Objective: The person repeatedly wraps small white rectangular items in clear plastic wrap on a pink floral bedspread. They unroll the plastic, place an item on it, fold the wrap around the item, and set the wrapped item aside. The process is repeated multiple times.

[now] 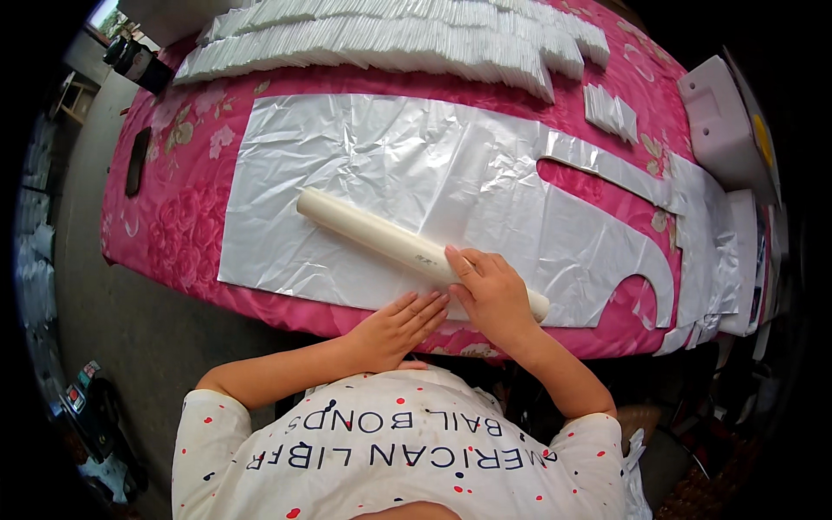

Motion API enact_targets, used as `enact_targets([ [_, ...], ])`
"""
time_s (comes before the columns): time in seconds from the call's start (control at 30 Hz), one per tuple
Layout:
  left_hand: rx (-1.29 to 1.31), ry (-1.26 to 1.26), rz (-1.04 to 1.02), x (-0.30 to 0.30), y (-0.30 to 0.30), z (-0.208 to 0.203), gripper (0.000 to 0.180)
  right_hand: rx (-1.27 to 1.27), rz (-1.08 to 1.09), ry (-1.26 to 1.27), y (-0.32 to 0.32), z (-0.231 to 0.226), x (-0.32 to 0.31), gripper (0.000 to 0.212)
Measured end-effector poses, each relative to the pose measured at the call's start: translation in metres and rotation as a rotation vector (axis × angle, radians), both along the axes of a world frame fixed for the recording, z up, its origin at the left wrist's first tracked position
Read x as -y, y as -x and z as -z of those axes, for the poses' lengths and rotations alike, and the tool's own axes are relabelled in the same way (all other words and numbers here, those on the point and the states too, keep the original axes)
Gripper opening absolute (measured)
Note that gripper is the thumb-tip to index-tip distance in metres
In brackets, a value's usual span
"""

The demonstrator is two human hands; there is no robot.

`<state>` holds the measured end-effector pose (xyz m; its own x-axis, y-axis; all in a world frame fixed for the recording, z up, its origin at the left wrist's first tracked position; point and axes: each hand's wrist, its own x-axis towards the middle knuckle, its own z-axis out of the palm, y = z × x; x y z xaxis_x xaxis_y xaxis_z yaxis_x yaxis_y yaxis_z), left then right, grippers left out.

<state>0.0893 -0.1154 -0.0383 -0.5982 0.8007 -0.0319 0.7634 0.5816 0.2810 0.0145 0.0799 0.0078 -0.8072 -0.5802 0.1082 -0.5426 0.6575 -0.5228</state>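
A shiny white plastic sheet [347, 147] lies spread on the table, cut at its right end into curved straps like a disposable apron. Across it, slanting from upper left to lower right, rests a smooth cream-white tube [364, 227]. My right hand [492, 293] is closed over the tube near its lower right end, thumb along the top. My left hand [400, 328] lies with fingers stretched out on the sheet's near edge, just below the tube, holding nothing.
Long rows of folded white plastic packets [373, 48] line the table's far side, with a small stack [610, 113] beside them. A pink flowered cloth [186, 221] covers the table. A dark phone-like object [137, 162], a dark bottle [139, 65] and a white foam box [724, 121] stand around the edges.
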Motion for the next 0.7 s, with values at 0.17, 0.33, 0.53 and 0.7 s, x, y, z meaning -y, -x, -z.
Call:
enact_targets([
  [0.17, 0.02, 0.007, -0.008, -0.001, 0.0, -0.004, 0.081, -0.145, 0.248, -0.054, 0.034, 0.008, -0.062, 0.05],
  [0.33, 0.071, -0.159, 0.101, 0.008, 0.009, -0.005, 0.082, -0.297, 0.518, -0.155, 0.058, 0.014, -0.123, 0.05],
  [0.53, 0.048, -0.037, 0.028, 0.009, 0.016, -0.009, 0.083, -0.156, 0.146, -0.021, 0.019, -0.007, -0.072, 0.047],
  [0.7, -0.137, 0.085, -0.058, -0.016, -0.009, 0.004, 0.06, -0.207, -0.064, 0.004, 0.011, 0.007, -0.027, 0.047],
])
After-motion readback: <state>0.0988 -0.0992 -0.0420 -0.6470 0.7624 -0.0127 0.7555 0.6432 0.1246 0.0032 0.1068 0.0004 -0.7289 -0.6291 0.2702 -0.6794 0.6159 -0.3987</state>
